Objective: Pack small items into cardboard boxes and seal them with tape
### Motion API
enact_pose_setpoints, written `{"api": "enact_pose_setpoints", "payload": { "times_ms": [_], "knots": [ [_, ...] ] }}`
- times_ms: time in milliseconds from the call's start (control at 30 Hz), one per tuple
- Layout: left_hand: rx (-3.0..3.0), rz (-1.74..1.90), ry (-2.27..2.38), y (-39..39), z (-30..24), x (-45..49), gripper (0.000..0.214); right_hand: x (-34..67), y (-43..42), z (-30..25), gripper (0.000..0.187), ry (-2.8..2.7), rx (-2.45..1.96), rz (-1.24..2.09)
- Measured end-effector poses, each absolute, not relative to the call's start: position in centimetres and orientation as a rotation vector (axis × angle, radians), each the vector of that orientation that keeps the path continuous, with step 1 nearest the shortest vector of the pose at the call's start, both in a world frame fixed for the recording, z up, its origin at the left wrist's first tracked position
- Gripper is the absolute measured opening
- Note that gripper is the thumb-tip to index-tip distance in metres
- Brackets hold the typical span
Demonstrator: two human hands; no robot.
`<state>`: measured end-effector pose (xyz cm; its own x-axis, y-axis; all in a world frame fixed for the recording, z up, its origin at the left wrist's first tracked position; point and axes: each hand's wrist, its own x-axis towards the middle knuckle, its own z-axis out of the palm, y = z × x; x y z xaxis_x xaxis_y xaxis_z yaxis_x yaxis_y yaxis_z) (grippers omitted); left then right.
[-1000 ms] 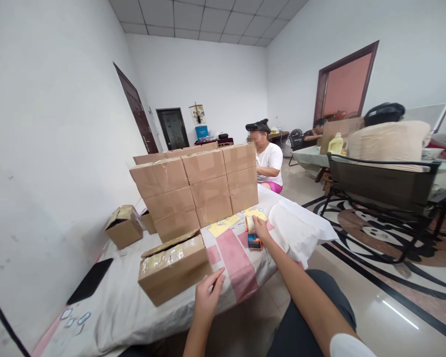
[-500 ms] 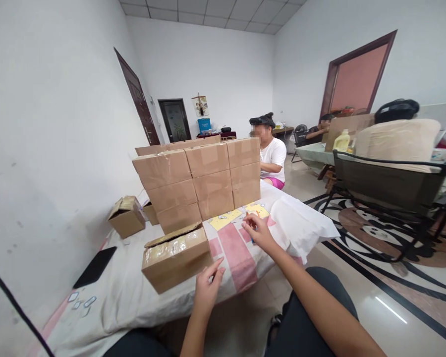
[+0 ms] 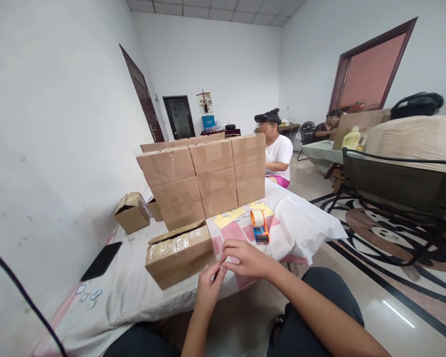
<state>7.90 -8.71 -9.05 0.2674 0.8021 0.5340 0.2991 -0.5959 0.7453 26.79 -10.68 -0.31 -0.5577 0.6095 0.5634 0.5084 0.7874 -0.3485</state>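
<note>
My left hand (image 3: 207, 286) and my right hand (image 3: 245, 258) meet in front of me at the near edge of the cloth-covered table (image 3: 134, 292). Their fingertips touch in a pinch, and whatever is between them is too small to make out. Just left of the hands lies a taped cardboard box (image 3: 178, 253) with a loose flap on top. An orange and blue tape dispenser (image 3: 259, 225) stands on the table beyond my right hand, and neither hand touches it.
A wall of stacked cardboard boxes (image 3: 204, 176) stands behind. A small open box (image 3: 132, 212) and a black phone (image 3: 101, 260) lie to the left, white sheeting (image 3: 306, 225) to the right. A person in a white shirt (image 3: 278, 153) sits beyond. A dark chair (image 3: 397, 186) stands at right.
My right hand let go of the tape dispenser and drew back to meet my left hand. The dispenser stays on the table. The view has shifted slightly.
</note>
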Motion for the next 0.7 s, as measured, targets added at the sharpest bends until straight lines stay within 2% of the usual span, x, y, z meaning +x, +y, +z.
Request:
{"api": "enact_pose_setpoints", "payload": {
  "times_ms": [267,500,700],
  "knots": [
    [2.032,1.345,0.992,-8.44,-9.35,7.59,0.042,26.54,-10.88,-0.41,0.011,-2.302,-0.884,0.165],
    [2.019,1.356,1.017,-8.55,-9.34,7.79,0.042,26.58,-10.65,-0.43,0.012,-2.351,-0.917,0.011],
    [1.857,1.252,1.065,-8.34,-9.44,7.85,0.065,26.08,-11.14,-0.09,0.017,-2.443,-0.911,-0.095]
  ]
}}
